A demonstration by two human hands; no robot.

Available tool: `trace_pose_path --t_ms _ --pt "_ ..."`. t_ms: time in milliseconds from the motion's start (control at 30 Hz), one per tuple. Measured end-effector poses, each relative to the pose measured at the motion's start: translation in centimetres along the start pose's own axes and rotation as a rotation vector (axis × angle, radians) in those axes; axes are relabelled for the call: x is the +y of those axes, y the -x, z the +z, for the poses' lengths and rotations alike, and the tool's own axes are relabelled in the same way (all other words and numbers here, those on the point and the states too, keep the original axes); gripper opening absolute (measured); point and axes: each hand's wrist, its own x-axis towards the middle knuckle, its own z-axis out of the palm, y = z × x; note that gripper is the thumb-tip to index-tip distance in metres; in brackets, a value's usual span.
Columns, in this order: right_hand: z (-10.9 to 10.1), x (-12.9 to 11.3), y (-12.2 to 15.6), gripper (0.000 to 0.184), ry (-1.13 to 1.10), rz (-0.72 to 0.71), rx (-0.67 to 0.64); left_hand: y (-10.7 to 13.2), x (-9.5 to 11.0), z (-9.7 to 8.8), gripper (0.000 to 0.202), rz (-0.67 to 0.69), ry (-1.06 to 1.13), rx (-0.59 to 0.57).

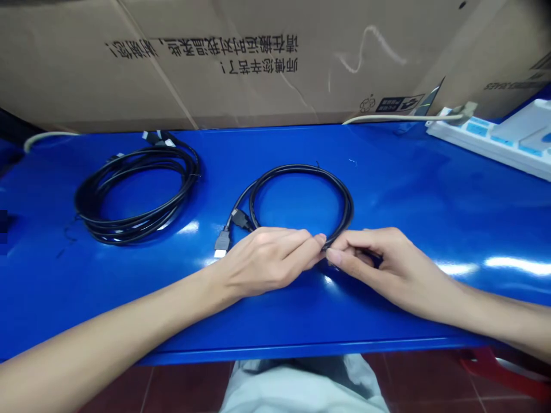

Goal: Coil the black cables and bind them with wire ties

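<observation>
A black HDMI cable [297, 168] lies coiled in a ring on the blue table, directly in front of me. Its two plugs, one with a bright metal tip [222, 241], point out at the left of the ring. My left hand [275, 255] is closed over the near side of the coil, fingertips pinching the cable. Close against it, my right hand [374, 258] pinches the cable at the ring's lower right edge with thumb and fingers. What lies under the fingers is mostly hidden. A small dark twist of wire [318, 164] sticks up at the ring's far side.
Another, thicker coil of black cable [142, 221] lies at the left. A large cardboard box [258, 103] stands along the back edge of the blue table [400, 189]. At the back right sits a white power strip [486, 137] with a pale cord.
</observation>
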Motion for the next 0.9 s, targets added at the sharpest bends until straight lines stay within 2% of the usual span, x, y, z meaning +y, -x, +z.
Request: trace_pose_path --t_ms 267,433,633,800,900 --pt "0.4 0.1 0.1 0.025 -0.169 0.014 0.077 -0.3 0.4 0.0 0.012 -0.011 -0.047 0.032" --pt "0.6 0.2 0.1 0.019 -0.014 -0.071 0.127 -0.2 0.3 0.1 0.013 0.008 -0.045 0.03" --pt "1.0 0.9 -0.3 0.015 0.346 -0.409 0.213 -0.1 0.2 0.0 0.017 -0.013 0.001 -0.03" --pt "0.4 1.2 -0.3 0.018 0.911 -0.805 0.306 -0.3 0.4 -0.5 0.017 -0.029 0.044 -0.093" --pt "-0.2 0.9 0.0 0.018 1.111 -1.025 0.3 -0.4 0.5 -0.8 0.018 -0.041 0.07 -0.109"
